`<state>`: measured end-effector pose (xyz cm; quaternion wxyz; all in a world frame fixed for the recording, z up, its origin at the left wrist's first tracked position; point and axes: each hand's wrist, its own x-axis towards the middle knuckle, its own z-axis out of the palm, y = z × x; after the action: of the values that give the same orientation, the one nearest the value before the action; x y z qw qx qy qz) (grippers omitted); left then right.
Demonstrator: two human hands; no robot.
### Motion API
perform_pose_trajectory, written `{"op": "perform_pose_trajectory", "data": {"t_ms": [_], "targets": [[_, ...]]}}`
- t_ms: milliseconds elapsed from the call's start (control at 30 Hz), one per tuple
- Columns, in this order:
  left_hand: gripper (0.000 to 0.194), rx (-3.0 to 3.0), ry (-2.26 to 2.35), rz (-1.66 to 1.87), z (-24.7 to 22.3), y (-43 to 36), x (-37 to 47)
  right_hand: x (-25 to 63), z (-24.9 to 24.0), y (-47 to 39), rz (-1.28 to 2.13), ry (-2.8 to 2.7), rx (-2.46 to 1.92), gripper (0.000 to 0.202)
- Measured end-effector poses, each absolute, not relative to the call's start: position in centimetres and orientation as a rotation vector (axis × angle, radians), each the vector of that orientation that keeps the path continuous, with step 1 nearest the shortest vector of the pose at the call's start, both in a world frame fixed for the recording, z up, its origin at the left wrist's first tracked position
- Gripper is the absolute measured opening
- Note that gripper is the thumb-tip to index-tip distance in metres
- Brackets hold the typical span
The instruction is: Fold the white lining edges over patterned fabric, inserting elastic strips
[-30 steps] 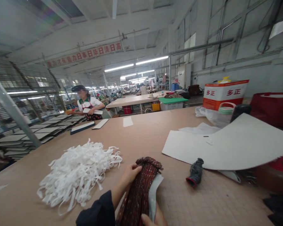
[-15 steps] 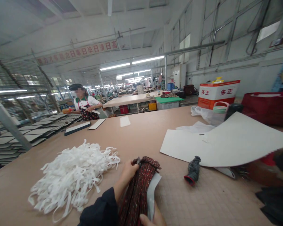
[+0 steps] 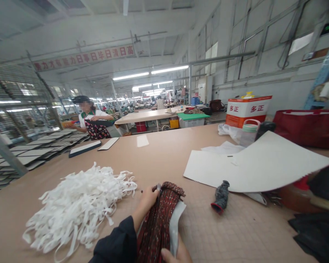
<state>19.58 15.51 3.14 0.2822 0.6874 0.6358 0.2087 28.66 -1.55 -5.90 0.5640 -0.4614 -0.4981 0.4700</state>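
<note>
A bundle of dark red patterned fabric (image 3: 160, 219) with a white backing strip (image 3: 176, 223) along its right side stands at the bottom middle, tilted over the table. My left hand (image 3: 148, 199) grips its upper left edge, fingers partly hidden behind it. My right hand (image 3: 178, 252) holds the lower right side, thumb over the front and the rest out of sight. Left of the bundle lies a heap of white fabric strips (image 3: 80, 208). To the right a dark grey knitted piece with a red rim (image 3: 220, 197) rests on the table.
A large white sheet (image 3: 252, 168) covers the table's right part, with a plastic jar (image 3: 249, 133), a red bag (image 3: 307, 128) and a red-white can (image 3: 246, 111) behind. Flat white-topped panels (image 3: 84, 148) lie at the far left edge. A co-worker (image 3: 94, 122) stands beyond.
The view has shifted slightly, moving most things left in the picture. The co-worker now holds a dark panel instead of showing a white edge. My grip on the fabric bundle looks the same.
</note>
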Motion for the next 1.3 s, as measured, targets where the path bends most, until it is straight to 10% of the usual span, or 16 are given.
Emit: {"op": "perform_pose_trajectory", "data": {"t_ms": [533,1300], "targets": [[0.052,1.901,1.484,0.556,4.2,14.2,19.6,28.5,-5.7,-1.6,1.087,-1.183,-1.079,0.068],[0.023,2.134,1.793,0.457,4.8,13.2,21.8,28.3,-5.3,-1.5,1.064,-1.173,-1.167,0.066]]}}
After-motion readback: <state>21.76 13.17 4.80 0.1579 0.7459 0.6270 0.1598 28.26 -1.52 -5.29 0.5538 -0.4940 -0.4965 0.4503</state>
